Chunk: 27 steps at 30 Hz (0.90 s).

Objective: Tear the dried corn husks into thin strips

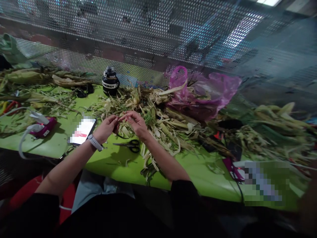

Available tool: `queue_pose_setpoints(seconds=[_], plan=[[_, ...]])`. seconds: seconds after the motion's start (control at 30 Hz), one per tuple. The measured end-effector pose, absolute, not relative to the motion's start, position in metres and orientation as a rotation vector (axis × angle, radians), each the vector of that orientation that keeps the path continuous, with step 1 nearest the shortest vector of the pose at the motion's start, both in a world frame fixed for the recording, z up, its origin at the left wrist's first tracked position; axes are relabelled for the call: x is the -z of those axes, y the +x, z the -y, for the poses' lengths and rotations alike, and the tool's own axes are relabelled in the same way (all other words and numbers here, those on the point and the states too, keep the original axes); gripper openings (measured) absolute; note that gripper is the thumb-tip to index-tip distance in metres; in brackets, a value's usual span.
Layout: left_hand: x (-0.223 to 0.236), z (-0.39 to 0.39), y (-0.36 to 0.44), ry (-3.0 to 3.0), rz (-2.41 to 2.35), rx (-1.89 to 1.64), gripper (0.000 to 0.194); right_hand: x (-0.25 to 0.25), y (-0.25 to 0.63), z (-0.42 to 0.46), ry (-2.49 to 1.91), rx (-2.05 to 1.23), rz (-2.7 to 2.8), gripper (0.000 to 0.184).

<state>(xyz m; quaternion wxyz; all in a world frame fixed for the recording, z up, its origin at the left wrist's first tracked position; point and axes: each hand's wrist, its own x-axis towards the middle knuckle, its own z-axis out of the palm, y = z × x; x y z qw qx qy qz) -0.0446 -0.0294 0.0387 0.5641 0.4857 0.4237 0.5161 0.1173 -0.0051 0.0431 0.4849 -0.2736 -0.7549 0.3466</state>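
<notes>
Hands: left hand (107, 127) and right hand (136, 124) nearly meet above the table (111, 165), fingers curled in and fingertips pinched; a small thin piece seems to be between them, too small to identify.
Plant scraps: the pile of pale husks and stems (170, 129) lies just beyond and right of the hands, with a trail reaching down beside the right forearm towards the near edge.
Scissors: black-handled scissors (132, 145) lie between the forearms, blades pointing left.
Left side: lit phone (85, 130) just beside the watch (95, 142) on the left wrist; purple power strip (44, 128) farther left.
Far side: black bottle (110, 81) and pink plastic bag (213, 94) stand before the perforated screen (148, 43), which limits reach forward.
Near edge: green surface shows between scissors and rim, and again right of the right forearm, as far as the second power strip (232, 170).
</notes>
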Motion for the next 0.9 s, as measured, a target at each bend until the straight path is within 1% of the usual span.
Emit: queue_pose_setpoints(seconds=[0.17, 0.27, 0.37, 0.43, 0.53, 0.7, 0.9], plan=[[-0.039, 0.035, -0.033, 1.087, -0.992, -1.319, 0.025, -0.050, 0.120, 0.012, -0.657, -0.701, 1.991, 0.035], [-0.038, 0.036, -0.030, 0.975, -0.969, -1.316, 0.025, -0.053, 0.120, 0.013, -0.749, -0.541, 2.043, 0.036], [-0.035, 0.036, -0.030, 0.811, -0.947, -1.318, 0.024, -0.051, 0.119, 0.011, -0.886, -0.289, 2.139, 0.032], [-0.034, 0.038, -0.031, 0.731, -0.946, -1.346, 0.021, -0.047, 0.117, 0.010, -0.930, -0.152, 2.229, 0.027], [-0.033, 0.041, -0.029, 0.687, -0.958, -1.381, 0.018, -0.040, 0.114, 0.011, -0.953, -0.038, 2.320, 0.023], [-0.033, 0.043, -0.023, 0.685, -0.990, -1.445, 0.024, -0.030, 0.108, 0.011, -1.005, 0.005, 2.309, 0.028], [-0.028, 0.042, -0.022, 0.673, -0.960, -1.462, 0.027, -0.028, 0.106, 0.006, -0.976, -0.181, 2.260, 0.021]])
